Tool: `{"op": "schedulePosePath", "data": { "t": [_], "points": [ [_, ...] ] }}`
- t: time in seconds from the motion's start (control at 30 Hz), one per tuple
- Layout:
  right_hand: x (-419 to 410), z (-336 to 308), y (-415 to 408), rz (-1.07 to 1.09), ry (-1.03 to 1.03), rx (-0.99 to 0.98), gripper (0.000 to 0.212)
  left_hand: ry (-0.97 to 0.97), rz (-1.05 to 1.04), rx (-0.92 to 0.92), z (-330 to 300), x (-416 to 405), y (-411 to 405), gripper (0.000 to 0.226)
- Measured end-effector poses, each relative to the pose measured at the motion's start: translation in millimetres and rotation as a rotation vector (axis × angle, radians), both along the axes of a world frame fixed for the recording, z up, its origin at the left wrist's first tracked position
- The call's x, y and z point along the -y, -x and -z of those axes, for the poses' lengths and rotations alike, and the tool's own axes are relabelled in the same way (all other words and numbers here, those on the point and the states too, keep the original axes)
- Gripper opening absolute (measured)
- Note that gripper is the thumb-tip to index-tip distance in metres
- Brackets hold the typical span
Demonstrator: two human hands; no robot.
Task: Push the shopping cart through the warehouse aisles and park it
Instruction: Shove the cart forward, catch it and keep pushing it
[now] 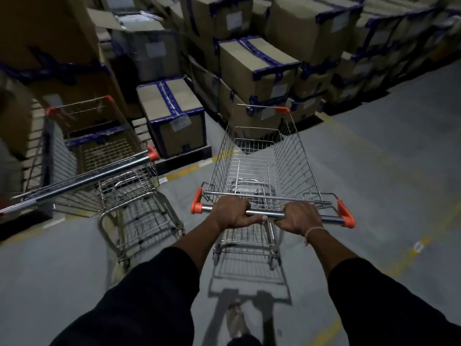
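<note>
Two hands on the bar, both wrapped tight: the left hand (233, 213) curls its fingers over the chrome handle (274, 215) left of centre, thumb lying along the near side, and the right hand (300, 219) grips the same bar just to the right, a pale band (313, 232) round its wrist. Dark sleeves (154, 290) run back to the camera. That's the shopping cart (259, 168), wire basket holding nothing, orange caps (345, 216) at the handle ends, standing on the grey concrete floor (386, 171) in the middle of the view and pointing at a stack of taped cardboard boxes (257, 71). Its front edge sits close to the lowest boxes, whether touching I cannot tell. Just beside it on the left stands a second cart (99, 171), angled away, its own bar sweeping out toward the left edge, and a taped box (174, 116) sits on a dark pallet between the two carts' noses. Yellow floor lines (184, 171) run under both carts, and a foot (235, 320) shows below the basket frame, blurred
</note>
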State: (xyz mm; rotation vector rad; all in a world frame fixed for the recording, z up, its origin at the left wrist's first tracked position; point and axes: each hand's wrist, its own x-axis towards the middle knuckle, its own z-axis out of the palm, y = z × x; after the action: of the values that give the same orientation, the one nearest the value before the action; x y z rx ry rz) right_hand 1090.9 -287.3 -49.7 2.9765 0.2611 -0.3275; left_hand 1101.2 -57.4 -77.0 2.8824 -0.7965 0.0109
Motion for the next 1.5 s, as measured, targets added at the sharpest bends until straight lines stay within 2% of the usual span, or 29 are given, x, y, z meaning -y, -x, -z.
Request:
{"op": "schedulePosePath", "data": {
  "t": [0.23,0.43,0.67,0.83,1.13,1.5],
  "points": [
    [10.3,1.8,-85.4,-0.105,-0.017,-0.016,0.063,-0.008,-0.126,-0.04,-1.5,9.6,-60.5,0.074],
    [10.5,3.2,-149.3,-0.161,-0.002,-0.057,0.052,-0.025,-0.221,-0.091,-4.5,15.1,-98.3,0.078],
    [5.0,7.5,-223.5,-0.282,0.016,-0.062,0.052,-0.025,-0.348,-0.115,-14.5,18.7,-137.6,0.067],
    [-4.5,7.9,-273.4,-0.399,0.018,-0.055,0.055,-0.001,-0.431,-0.103,-14.4,15.7,-166.3,0.068],
    [-44.9,13.6,-341.3,-0.526,0.006,-0.062,0.059,-0.02,-0.6,-0.113,-7.7,-9.1,-206.7,0.081],
    [-120.0,22.8,-387.2,-0.591,0.03,-0.032,0.058,0.004,-0.643,-0.099,-4.8,-80.4,-240.8,0.079]
  ]
}}
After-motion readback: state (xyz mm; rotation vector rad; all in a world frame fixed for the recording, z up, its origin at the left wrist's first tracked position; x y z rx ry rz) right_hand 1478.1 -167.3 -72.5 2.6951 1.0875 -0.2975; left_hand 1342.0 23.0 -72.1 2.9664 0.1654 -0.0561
